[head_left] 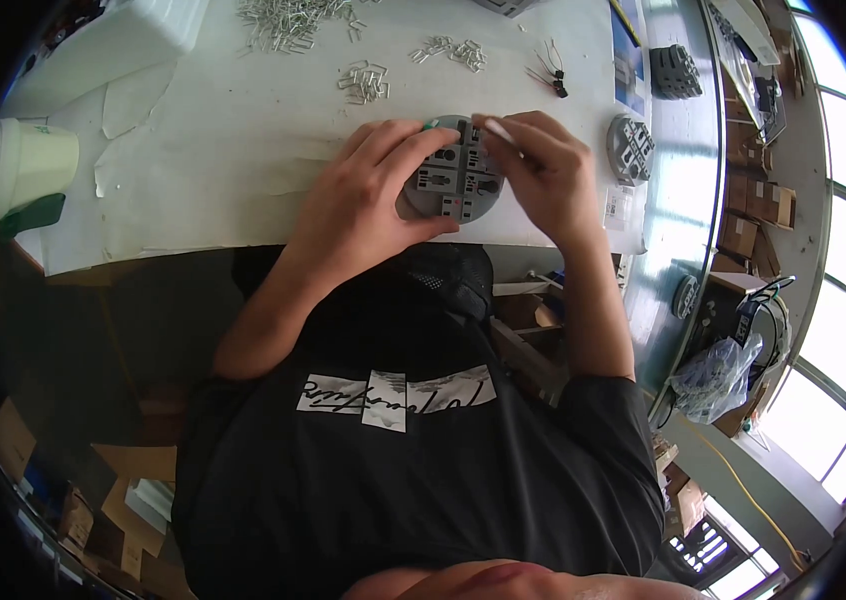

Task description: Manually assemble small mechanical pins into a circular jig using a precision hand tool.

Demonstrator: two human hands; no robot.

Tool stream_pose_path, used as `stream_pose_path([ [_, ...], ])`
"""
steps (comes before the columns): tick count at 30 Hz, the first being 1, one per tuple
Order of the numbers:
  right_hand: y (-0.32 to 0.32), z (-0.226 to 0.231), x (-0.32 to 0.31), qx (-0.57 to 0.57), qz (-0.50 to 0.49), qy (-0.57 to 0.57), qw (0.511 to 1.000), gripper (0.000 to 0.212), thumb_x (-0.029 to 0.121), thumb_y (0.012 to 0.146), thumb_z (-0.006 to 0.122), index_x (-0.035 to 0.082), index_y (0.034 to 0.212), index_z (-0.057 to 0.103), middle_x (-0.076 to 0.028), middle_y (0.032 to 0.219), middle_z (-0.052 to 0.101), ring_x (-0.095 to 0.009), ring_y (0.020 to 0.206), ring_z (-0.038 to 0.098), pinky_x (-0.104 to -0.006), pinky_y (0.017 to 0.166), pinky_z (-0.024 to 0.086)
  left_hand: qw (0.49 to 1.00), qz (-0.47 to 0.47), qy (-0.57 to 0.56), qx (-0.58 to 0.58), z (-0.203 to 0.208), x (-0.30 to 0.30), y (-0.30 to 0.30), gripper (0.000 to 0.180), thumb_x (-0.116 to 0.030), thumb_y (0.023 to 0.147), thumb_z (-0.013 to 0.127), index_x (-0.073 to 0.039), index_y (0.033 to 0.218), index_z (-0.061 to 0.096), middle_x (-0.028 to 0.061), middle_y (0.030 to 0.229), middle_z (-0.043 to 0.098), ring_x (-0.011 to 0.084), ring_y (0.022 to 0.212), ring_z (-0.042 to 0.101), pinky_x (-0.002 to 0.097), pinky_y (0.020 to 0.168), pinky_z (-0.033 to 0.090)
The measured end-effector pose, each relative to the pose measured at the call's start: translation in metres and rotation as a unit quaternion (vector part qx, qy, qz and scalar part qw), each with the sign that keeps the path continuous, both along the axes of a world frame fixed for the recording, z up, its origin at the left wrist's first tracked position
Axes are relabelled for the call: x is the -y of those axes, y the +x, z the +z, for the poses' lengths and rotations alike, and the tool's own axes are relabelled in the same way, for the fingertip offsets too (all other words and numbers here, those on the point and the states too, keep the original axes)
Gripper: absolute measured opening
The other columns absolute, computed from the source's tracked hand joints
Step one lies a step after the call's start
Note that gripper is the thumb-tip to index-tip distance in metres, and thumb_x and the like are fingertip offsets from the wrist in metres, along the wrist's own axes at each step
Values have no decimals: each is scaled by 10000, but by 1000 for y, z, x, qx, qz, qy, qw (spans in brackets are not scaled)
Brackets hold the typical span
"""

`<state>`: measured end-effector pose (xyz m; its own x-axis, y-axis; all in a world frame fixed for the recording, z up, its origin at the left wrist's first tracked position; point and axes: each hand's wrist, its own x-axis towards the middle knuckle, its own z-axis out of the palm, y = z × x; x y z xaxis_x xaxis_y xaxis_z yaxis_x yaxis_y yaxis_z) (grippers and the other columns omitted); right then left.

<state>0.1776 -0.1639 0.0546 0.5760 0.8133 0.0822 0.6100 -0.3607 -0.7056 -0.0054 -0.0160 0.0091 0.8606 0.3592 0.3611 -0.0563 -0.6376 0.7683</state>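
Observation:
A round grey plastic part (459, 190), with rows of slots and small sockets in its face, sits near the front edge of the worktable. Thumb and fingers of my left hand (368, 185) grip it, the thumb at the near rim and the fingers at the far left. Something small and green (430, 125) shows beside the left fingertips. My right hand (550, 170) is closed in a pinch over the part's far right side. A small whitish piece (498, 129) appears at its fingers; what it is, I cannot make out.
Small bent metal clips lie beyond my hands in a large pile (288, 22) and smaller ones (363, 82). Thin-wired black connectors (558, 82) lie farther right. Another round grey part (631, 150) rests right of my hand. A pale bucket (38, 170) stands at the left.

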Motion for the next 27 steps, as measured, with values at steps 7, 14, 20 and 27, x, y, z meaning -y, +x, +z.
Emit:
stream_pose_path([
  [7,-8,-27,25,216,45,90,971,364,-37,812,789,156,1118,827,-23,1063,741,-144,663,673,-303,588,546,999,-25,-7,-19,2,-5,2,805,-216,654,973,-142,1377,626,90,1306,626,326,1221,608,446,1008,540],
  [14,2,-30,19,168,83,53,981,378,-31,785,779,182,1094,824,-2,1093,742,-192,718,724,-322,625,574,998,-47,-19,-44,10,-10,7,819,-195,638,981,-134,1376,632,89,1290,641,321,1207,617,444,1012,538],
  [20,8,-28,16,139,94,62,984,352,-19,791,784,165,1089,819,-6,1081,750,-216,751,741,-334,648,586,997,-49,-47,-47,13,-10,9,801,-172,622,987,-113,1348,652,90,1260,660,312,1173,636,432,1008,539],
  [27,23,-35,8,161,128,102,973,135,70,873,758,116,992,804,3,990,763,-208,735,729,-331,606,567,996,-55,-53,-47,16,-10,11,740,-160,655,975,-87,1321,663,86,1232,674,302,1157,644,425,998,545],
])
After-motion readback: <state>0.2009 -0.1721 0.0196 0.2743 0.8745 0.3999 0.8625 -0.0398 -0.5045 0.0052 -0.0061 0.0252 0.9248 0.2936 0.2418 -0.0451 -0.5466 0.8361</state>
